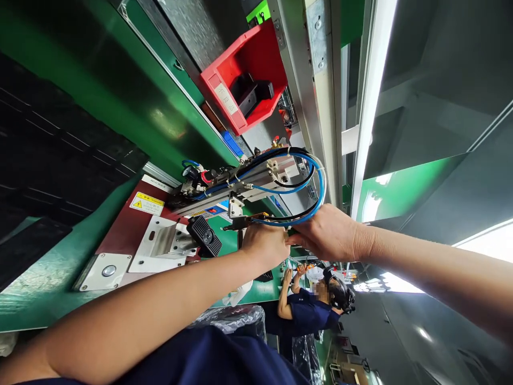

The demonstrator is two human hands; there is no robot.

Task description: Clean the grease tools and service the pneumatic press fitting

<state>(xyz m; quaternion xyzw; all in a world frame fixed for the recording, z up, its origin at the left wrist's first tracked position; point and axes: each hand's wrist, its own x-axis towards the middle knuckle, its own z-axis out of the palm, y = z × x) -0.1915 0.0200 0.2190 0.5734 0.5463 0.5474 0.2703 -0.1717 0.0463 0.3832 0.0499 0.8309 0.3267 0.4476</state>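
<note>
My left hand (264, 246) reaches in from the lower left, its fingers curled closed beside the end of the pneumatic fixture (236, 203). My right hand (326, 232) comes from the right, fingers bent closed and touching or nearly touching my left hand. What either hand grips is hidden. A loop of blue and black tubes (320, 182) arches down to the hands. Left of them, a black ribbed part (204, 236) with a round lens-like face sits at a metal block (166, 240) on the dark red base (116, 227).
A red bin (226, 101) with black parts stands on a shelf above. Black trays (52, 139) lie at the left on the green surface. A metal rail (316, 107) runs down from the top. A person in navy (312, 310) works at the lower right, near plastic-wrapped items (240, 321).
</note>
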